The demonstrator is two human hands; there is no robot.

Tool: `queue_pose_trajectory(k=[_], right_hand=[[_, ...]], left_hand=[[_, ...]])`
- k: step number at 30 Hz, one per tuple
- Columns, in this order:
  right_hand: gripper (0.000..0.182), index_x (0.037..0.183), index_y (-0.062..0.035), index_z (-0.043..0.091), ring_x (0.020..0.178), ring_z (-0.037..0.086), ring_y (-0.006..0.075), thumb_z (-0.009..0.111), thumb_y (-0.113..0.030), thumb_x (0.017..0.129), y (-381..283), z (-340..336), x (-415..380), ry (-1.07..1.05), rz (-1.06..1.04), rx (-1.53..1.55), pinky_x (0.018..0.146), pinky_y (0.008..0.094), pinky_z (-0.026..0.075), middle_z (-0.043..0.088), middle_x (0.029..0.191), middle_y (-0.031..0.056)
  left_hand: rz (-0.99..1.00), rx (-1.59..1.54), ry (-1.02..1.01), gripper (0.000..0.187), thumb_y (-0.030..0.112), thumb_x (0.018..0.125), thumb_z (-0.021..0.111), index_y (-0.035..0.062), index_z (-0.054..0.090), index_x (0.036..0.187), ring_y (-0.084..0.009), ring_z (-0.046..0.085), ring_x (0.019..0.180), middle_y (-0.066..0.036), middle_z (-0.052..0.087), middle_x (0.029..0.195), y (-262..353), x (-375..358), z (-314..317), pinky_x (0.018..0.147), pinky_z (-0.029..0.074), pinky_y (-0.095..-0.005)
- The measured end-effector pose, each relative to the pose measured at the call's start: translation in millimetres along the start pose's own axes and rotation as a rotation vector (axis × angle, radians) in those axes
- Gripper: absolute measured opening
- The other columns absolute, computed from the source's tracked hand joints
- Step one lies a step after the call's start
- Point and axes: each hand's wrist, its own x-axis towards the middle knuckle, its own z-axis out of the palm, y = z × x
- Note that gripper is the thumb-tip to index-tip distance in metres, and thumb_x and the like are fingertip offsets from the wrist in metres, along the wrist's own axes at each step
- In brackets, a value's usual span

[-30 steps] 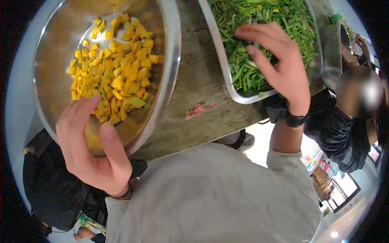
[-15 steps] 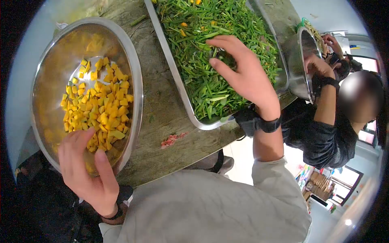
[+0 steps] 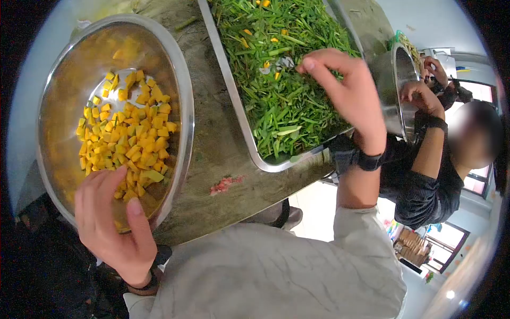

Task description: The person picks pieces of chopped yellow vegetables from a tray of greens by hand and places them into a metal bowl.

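Observation:
My left hand (image 3: 114, 226) is over the near rim of a round metal bowl (image 3: 183, 80). Its fingers and thumb are apart with nothing between them, close to diced yellow pumpkin (image 3: 127, 143), some pieces edged with green. My right hand (image 3: 350, 95) hangs above a metal tray (image 3: 228, 87) of chopped green stems and leaves (image 3: 287, 109). Thumb and fingers there are pressed together in a pinch; whatever they may hold is hidden. A few pumpkin cubes (image 3: 277, 76) lie scattered among the greens, around a small pale patch left of my fingertips.
Bowl and tray stand on a worn table (image 3: 212, 138), with pinkish-red scraps (image 3: 226, 184) near its front edge. Beyond the tray is a deep metal pot (image 3: 390, 80). Another person in dark sleeves (image 3: 430, 191) has a hand (image 3: 422, 98) at that pot.
My right hand has moved right, and its thumb and fingers have gone from apart to pinched. More pumpkin cubes and the pale patch now show in the greens. My left hand has barely moved.

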Motion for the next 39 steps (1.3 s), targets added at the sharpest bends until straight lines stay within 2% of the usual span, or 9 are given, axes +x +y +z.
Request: queue_pose_trajectory(k=[2,6,17,20,25,30,34,37,39], right_hand=[[0.018,0.103,0.0040,0.076,0.082,0.070,0.0150,0.073,-0.014,0.100,-3.9,-10.4,9.9,-0.012,0.005,-0.097,0.080,0.0299,0.055,0.077,0.088,0.0091],[0.015,0.106,0.0012,0.077,0.076,0.067,0.0120,0.077,-0.009,0.095,12.5,-2.1,39.7,-0.217,-0.084,-0.180,0.071,0.0301,0.054,0.075,0.083,0.0088],[0.013,0.098,0.0014,0.075,0.069,0.057,0.0077,0.081,-0.006,0.090,36.5,21.0,38.1,-0.316,-0.054,-0.031,0.064,0.0276,0.047,0.067,0.077,0.0032],[0.014,0.099,0.0012,0.075,0.072,0.058,0.0096,0.081,-0.002,0.087,38.8,16.7,34.3,-0.328,-0.068,-0.041,0.066,0.0281,0.048,0.069,0.084,0.0054],[0.016,0.096,-0.0011,0.075,0.081,0.065,0.0223,0.081,0.000,0.081,43.6,16.6,26.7,-0.281,-0.206,-0.082,0.073,0.0337,0.051,0.068,0.090,0.0087],[0.014,0.092,-0.0027,0.073,0.087,0.068,0.0280,0.080,0.000,0.080,56.7,22.8,28.8,-0.139,-0.505,-0.088,0.077,0.0382,0.055,0.068,0.094,0.0109],[0.013,0.090,-0.0023,0.072,0.080,0.070,0.0265,0.078,0.001,0.079,55.6,26.9,28.0,-0.169,-0.448,-0.002,0.073,0.0370,0.056,0.071,0.086,0.0106],[0.013,0.090,-0.0014,0.071,0.075,0.069,0.0262,0.077,0.000,0.079,55.3,25.7,30.1,-0.221,-0.467,0.007,0.072,0.0367,0.056,0.071,0.081,0.0099],[0.013,0.092,-0.0012,0.072,0.074,0.069,0.0261,0.077,-0.001,0.080,54.1,26.1,30.6,-0.158,-0.464,0.030,0.071,0.0371,0.056,0.072,0.082,0.0103]], left_hand=[[-0.001,0.002,-0.003,0.032,0.014,0.091,0.064,-0.0031,0.070,0.117,-0.0449,0.065,0.106,-0.022,0.070,0.110,-0.5,-0.6,0.7,0.098,0.051,-0.0507],[-0.007,0.013,0.009,0.031,0.014,0.092,0.063,-0.0035,0.070,0.117,-0.0442,0.066,0.106,-0.022,0.071,0.111,-2.2,-2.8,1.5,0.099,0.050,-0.0500],[-0.044,-0.030,0.033,0.026,0.012,0.096,0.060,-0.0045,0.070,0.113,-0.0383,0.067,0.104,-0.019,0.072,0.109,1.0,-0.8,1.4,0.098,0.050,-0.0447],[-0.062,-0.041,0.045,0.027,0.016,0.100,0.059,-0.0041,0.070,0.114,-0.0354,0.067,0.107,-0.019,0.072,0.112,3.5,-1.6,3.7,0.101,0.049,-0.0430],[-0.050,-0.041,0.049,0.026,0.017,0.104,0.059,-0.0031,0.070,0.116,-0.0313,0.066,0.115,-0.017,0.072,0.118,4.1,-6.2,2.3,0.107,0.047,-0.0412],[0.283,0.213,0.009,0.022,0.011,0.088,0.069,-0.0015,0.072,0.106,-0.0435,0.067,0.104,-0.019,0.072,0.105,27.8,-0.6,-42.8,0.096,0.052,-0.0515],[0.702,0.154,-0.211,0.025,0.018,0.087,0.071,-0.0024,0.071,0.102,-0.0397,0.067,0.089,-0.022,0.071,0.098,47.0,29.5,-104.7,0.077,0.057,-0.0506],[0.709,-0.001,-0.349,0.020,0.018,0.094,0.067,-0.0015,0.070,0.098,-0.0457,0.067,0.093,-0.023,0.073,0.096,72.2,65.1,-115.6,0.088,0.054,-0.0584],[0.671,-0.039,-0.339,0.018,0.017,0.093,0.069,-0.0016,0.071,0.096,-0.0390,0.069,0.089,-0.019,0.074,0.093,96.8,97.9,-94.9,0.085,0.056,-0.0518]])
